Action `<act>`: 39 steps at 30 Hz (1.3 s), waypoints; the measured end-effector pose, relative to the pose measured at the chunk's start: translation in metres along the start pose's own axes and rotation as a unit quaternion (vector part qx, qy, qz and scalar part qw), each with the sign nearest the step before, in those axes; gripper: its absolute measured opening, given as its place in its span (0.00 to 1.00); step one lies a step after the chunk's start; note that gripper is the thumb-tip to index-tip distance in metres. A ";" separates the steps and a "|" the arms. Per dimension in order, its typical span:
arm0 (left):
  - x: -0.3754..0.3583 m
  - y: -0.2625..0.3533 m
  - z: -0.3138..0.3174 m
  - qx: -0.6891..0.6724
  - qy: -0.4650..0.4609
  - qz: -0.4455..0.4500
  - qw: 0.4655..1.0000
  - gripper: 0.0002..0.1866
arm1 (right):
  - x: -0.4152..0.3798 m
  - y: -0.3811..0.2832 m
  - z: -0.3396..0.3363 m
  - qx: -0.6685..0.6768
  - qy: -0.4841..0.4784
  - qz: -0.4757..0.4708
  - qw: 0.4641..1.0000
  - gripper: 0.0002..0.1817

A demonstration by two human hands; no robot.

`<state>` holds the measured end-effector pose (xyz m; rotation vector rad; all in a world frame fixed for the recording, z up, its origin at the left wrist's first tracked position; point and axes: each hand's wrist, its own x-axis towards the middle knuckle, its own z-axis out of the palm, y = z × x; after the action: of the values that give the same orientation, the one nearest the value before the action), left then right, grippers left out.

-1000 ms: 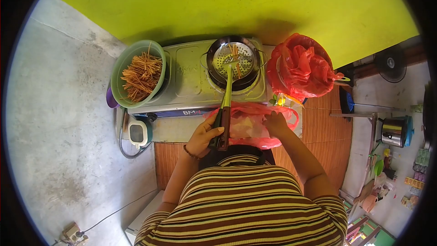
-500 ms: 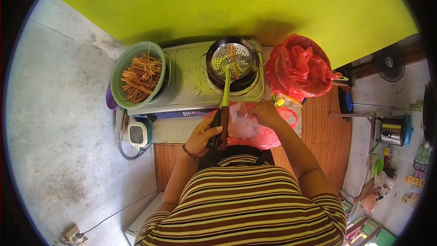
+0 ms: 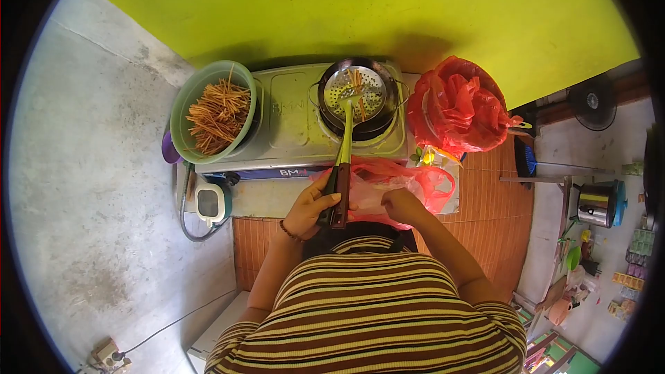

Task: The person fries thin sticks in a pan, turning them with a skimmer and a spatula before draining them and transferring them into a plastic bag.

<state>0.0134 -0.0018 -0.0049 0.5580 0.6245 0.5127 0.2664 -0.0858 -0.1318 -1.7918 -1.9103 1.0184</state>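
My left hand [image 3: 309, 211] is closed around the handles of a perforated skimmer [image 3: 370, 100] and a green spatula [image 3: 344, 140]. Their heads overlap above a dark wok [image 3: 360, 133], with a few thin brown fried sticks [image 3: 357, 82] lying on the skimmer. Close to my body, my right hand [image 3: 407, 208] has its fingers curled over a clear plastic bag [image 3: 374, 197]; whether they grip it is hidden. Under the clear plastic spreads a red plastic bag [image 3: 438, 181].
The wok stands on the right side of a gas stove [image 3: 287, 118]. A green basin [image 3: 181, 140] heaped with brown sticks [image 3: 220, 119] sits on the left. At right is a container lined with red plastic [image 3: 460, 107]. A white-and-teal device [image 3: 210, 204] stands front left.
My right hand has come down toward my body, fingers more curled, and the clear plastic has shifted under it. My left hand and both utensils stay nearly in place.
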 end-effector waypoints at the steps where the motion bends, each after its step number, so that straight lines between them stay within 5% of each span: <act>1: 0.000 0.000 0.000 -0.002 0.001 0.003 1.000 0.28 | -0.004 -0.007 -0.007 0.030 0.061 0.020 0.997 0.07; 4: 0.001 -0.001 0.000 -0.007 0.001 0.008 1.000 0.28 | -0.012 -0.019 -0.017 0.074 0.340 0.087 0.933 0.06; 8: 0.003 -0.001 0.000 -0.007 0.000 0.001 1.000 0.28 | -0.014 0.005 0.009 0.155 0.428 0.225 0.861 0.11; 11: 0.004 0.000 0.001 -0.002 -0.006 0.000 1.000 0.28 | -0.009 0.026 0.027 0.233 0.386 0.248 0.858 0.15; 14: 0.003 -0.001 0.001 -0.001 -0.010 -0.006 1.000 0.28 | -0.002 0.029 0.020 0.145 0.277 0.220 0.924 0.17; 20: 0.001 0.001 0.004 0.003 -0.014 -0.006 1.000 0.29 | 0.014 -0.020 -0.035 0.008 0.302 0.023 0.953 0.12; 23: 0.002 0.001 0.005 -0.001 -0.015 -0.004 1.000 0.29 | 0.018 -0.054 -0.059 -0.027 0.142 0.050 0.988 0.11; 29: 0.003 -0.002 0.004 -0.006 -0.009 -0.010 1.000 0.29 | 0.048 -0.042 -0.048 0.130 -0.008 -0.169 0.977 0.10; 35: 0.003 -0.003 0.004 0.000 -0.008 -0.012 1.000 0.29 | 0.078 -0.016 -0.030 -0.022 -0.051 -0.053 0.997 0.07; 39: 0.003 -0.003 0.004 -0.003 -0.013 -0.007 1.000 0.29 | 0.095 -0.012 -0.039 -0.259 -0.091 -0.053 0.960 0.09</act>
<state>0.0189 -0.0036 -0.0056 0.5527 0.6023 0.4931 0.2689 0.0170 -0.1185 -1.8724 -2.5410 0.7042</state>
